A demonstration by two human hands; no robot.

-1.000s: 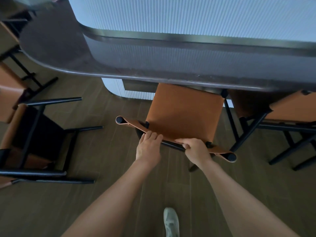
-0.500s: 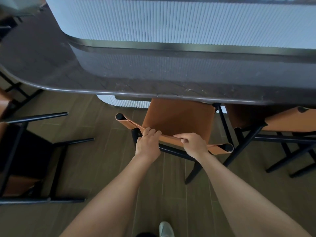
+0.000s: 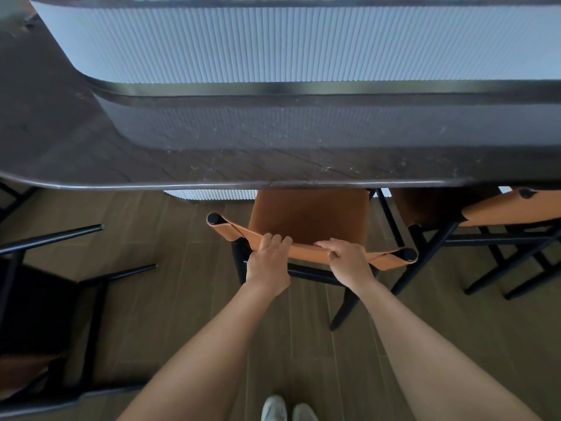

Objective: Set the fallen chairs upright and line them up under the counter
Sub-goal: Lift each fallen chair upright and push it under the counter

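An upright chair [image 3: 306, 214] with a tan leather seat and black frame stands with the front of its seat under the dark counter [image 3: 212, 159]. My left hand [image 3: 267, 262] and my right hand [image 3: 349, 262] both grip the top edge of its leather backrest, fingers curled over it. A second upright tan chair [image 3: 498, 208] stands to the right, partly under the counter. A fallen chair [image 3: 45, 302] lies on its side at the left, black legs pointing right, mostly in shadow.
The counter's base is white ribbed panelling [image 3: 273, 41]. Wooden plank floor [image 3: 188, 299] lies open between the fallen chair and the held one. My shoes [image 3: 288, 410] show at the bottom edge. More black chair legs [image 3: 12, 196] show at the far left.
The held chair has slid forward, so more of its seat is hidden under the counter's edge. I have stepped closer; both hands keep their hold on the backrest.
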